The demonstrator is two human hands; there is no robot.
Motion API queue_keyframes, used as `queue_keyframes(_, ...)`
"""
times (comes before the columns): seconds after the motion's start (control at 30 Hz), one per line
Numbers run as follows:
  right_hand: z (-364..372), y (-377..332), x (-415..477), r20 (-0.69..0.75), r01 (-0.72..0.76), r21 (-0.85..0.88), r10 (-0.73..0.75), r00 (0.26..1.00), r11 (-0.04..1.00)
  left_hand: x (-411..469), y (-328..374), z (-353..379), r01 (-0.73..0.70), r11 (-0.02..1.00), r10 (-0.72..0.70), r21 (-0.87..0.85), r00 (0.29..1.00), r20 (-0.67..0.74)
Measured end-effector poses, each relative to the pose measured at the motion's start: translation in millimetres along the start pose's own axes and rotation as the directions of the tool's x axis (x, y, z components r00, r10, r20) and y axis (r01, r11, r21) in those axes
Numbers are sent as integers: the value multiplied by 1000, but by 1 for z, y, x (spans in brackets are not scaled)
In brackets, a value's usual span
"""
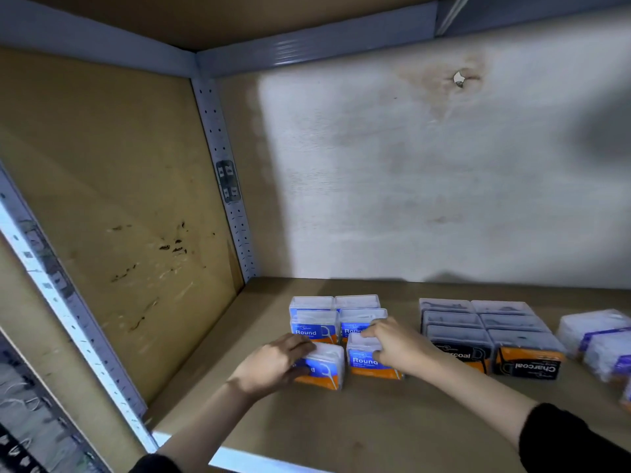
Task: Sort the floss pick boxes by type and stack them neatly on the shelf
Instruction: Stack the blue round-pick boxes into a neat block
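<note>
On the brown shelf board (375, 425) stand several blue-and-orange "Round" floss pick boxes in two columns. My left hand (273, 365) grips the front left Round box (326, 368) from its left side. My right hand (397, 344) holds the front right Round box (365, 361), fingers over its top and right edge. Behind them stand more Round boxes (314, 324). To the right, black-and-orange Charcoal boxes (527, 356) form two columns of three. Purple-labelled clear boxes (597, 332) lie at the far right edge, partly cut off.
The shelf bay has a brown side panel (112, 216) on the left, a perforated metal post (225, 172) in the back corner and a stained white back wall (426, 172). Another shelf board (239, 15) lies overhead. Bare board stretches in front of the boxes.
</note>
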State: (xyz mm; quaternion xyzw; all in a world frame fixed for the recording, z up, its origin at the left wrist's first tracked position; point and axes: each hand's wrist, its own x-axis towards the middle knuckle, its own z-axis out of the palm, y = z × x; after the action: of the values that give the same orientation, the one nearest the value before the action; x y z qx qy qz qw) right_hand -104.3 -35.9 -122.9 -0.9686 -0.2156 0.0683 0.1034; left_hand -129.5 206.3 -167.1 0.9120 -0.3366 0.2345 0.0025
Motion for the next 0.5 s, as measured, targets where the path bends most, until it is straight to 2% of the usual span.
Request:
queue_keyframes(0.2,4,-10,9,-38,60,-50,-62,997,997,7,-7,4,200,980,-201,21,979,21)
queue_keyframes(0.33,10,-13,11,-77,78,-152,-91,993,985,16,-4,8,213,977,-212,-29,977,36)
queue_keyframes(0.43,19,-10,15,-113,77,-159,-95,989,984,18,-4,13,266,964,-266,-4,964,22)
queue_keyframes(0.5,22,-9,16,-154,79,-132,-100,983,988,19,-4,16,332,941,-330,-66,943,40)
